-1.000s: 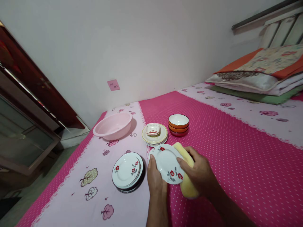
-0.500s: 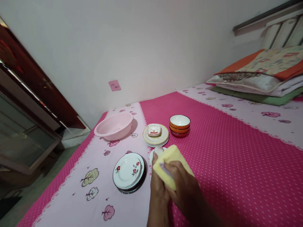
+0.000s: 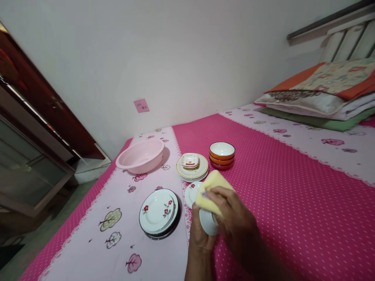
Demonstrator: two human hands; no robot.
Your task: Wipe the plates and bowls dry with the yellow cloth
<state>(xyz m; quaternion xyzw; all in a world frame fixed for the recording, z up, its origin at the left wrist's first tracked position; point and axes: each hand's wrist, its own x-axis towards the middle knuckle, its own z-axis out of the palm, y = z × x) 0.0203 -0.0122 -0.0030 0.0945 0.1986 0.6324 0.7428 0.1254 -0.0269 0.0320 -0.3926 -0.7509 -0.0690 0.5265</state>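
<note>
My left hand (image 3: 197,236) grips the near edge of a white plate with red flowers (image 3: 193,192), held just above the bed. My right hand (image 3: 234,220) presses a yellow sponge (image 3: 211,187) onto the plate's face and covers most of it. A stack of similar flowered plates (image 3: 158,212) lies on the bedsheet just left of my hands.
Farther back stand a pink basin (image 3: 140,156), a pile of cream plates with a small square dish on top (image 3: 191,166), and stacked orange bowls (image 3: 222,155). All sit on a pink bedsheet (image 3: 287,195). Folded bedding (image 3: 322,99) is at the far right, a dark cabinet (image 3: 35,128) on the left.
The sponge went from the plate's right edge onto its face and now sits over the middle. The plate has tilted, and my left hand stays on its near edge.
</note>
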